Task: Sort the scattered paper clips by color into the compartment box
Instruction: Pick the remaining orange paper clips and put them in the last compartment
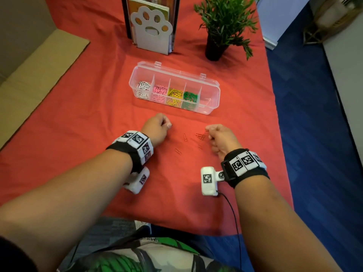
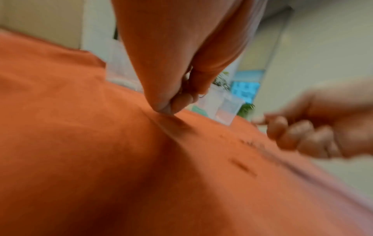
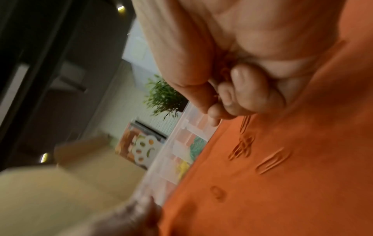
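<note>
A clear compartment box (image 1: 213,95) lies open on the red cloth, holding white, pink, yellow and green clips from left to right; its right end compartment looks almost bare. Red paper clips lie loose between my hands: one (image 1: 185,137), another (image 1: 178,151) and a small tangle (image 1: 199,136). My left hand (image 1: 157,126) is curled with its fingertips on the cloth, and a thin wire loop (image 2: 201,95) shows between its fingers. My right hand (image 1: 222,138) is curled too. It pinches a red clip (image 1: 205,132) and keeps more red clips (image 3: 224,71) tucked in its palm.
A white paw-shaped bookend (image 1: 152,30) with books stands behind the box, and a potted plant (image 1: 218,42) is at the back right. A cardboard sheet (image 1: 39,75) lies along the left. The cloth's right edge (image 1: 279,118) drops to blue floor.
</note>
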The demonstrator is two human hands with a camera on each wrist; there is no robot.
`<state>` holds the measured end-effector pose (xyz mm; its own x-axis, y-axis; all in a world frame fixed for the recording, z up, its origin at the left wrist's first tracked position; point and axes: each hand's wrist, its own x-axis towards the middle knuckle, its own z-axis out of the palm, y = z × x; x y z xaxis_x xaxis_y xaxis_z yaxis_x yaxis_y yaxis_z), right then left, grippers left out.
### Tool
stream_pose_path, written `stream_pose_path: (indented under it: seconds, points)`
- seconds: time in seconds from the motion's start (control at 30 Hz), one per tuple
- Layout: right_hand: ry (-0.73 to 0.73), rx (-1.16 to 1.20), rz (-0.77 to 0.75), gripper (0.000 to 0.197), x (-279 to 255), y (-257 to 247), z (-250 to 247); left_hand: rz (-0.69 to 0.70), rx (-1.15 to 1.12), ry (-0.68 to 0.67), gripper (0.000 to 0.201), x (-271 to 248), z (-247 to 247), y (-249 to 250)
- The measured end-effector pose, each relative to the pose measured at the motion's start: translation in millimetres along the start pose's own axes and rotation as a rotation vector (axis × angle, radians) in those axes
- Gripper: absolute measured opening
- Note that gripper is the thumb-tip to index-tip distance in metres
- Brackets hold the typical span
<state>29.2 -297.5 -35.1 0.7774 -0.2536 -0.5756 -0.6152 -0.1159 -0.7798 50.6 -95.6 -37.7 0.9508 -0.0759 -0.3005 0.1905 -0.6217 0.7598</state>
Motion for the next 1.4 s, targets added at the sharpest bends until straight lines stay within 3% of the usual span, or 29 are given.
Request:
stream_pose_path:
  seconds: [0.17, 0.3, 0.4, 0.47, 0.53, 0.67, 0.77, 0.87, 0.93, 0.97, 1.07, 1.17, 1.23, 1.3, 1.4]
  points:
    - [0.072, -0.656, -0.243, 0.011, 3, 1, 1, -0.246, -0.778, -0.118, 0.024, -10, -6, 8]
    - [0.038, -0.892, -0.372, 0.026, -3, 10, 15, -0.405, -1.054, -0.28, 0.025, -16, -13, 15]
    - [0.049, -0.939, -0.421, 0.024, -3, 17, 20, -0.479, -1.137, -0.341, 0.025, -20, -13, 18]
    - [0.066, -0.976, -0.466, 0.021, -4, 18, 21, -0.507, -1.034, -0.307, 0.033, -20, -6, 20]
    - [0.056, -1.031, -0.498, 0.021, -5, 16, 19, -0.463, -0.793, -0.233, 0.04, -20, 5, 19]
    - [0.111, -0.887, -0.406, 0.023, 0, 9, 7, -0.015, 0.028, -0.149, 0.031, -21, 19, 4]
    - [0.066, -0.334, -0.149, 0.02, 2, 8, -4, 0.237, 0.433, -0.195, 0.024, -21, 22, -3]
    - [-0.077, 0.337, 0.127, 0.027, -9, 3, -15, 0.281, 0.563, -0.261, 0.021, -20, 26, -11]
    - [-0.13, 0.491, 0.194, 0.03, -16, 0, -19, 0.272, 0.579, -0.263, 0.019, -22, 27, -13]
    - [-0.137, 0.454, 0.191, 0.026, -17, 1, -18, 0.269, 0.565, -0.254, 0.019, -23, 28, -12]
    - [-0.09, -0.04, 0.056, 0.022, -17, 10, -8, 0.169, 0.351, -0.225, 0.015, -24, 28, 1]
    - [-0.045, -0.568, -0.18, 0.016, -20, 17, 1, -0.182, -0.4, -0.291, 0.021, -27, 21, 20]
    - [-0.009, -0.765, -0.294, 0.007, -24, 23, 7, -0.367, -0.871, -0.416, 0.02, -30, 11, 28]
    - [0.015, -0.878, -0.368, 0.023, -26, 32, 14, -0.397, -1.188, -0.526, 0.01, -33, 1, 34]
    - [0.047, -1.021, -0.469, 0.024, -29, 40, 20, -0.362, -1.364, -0.528, 0.021, -32, -6, 33]
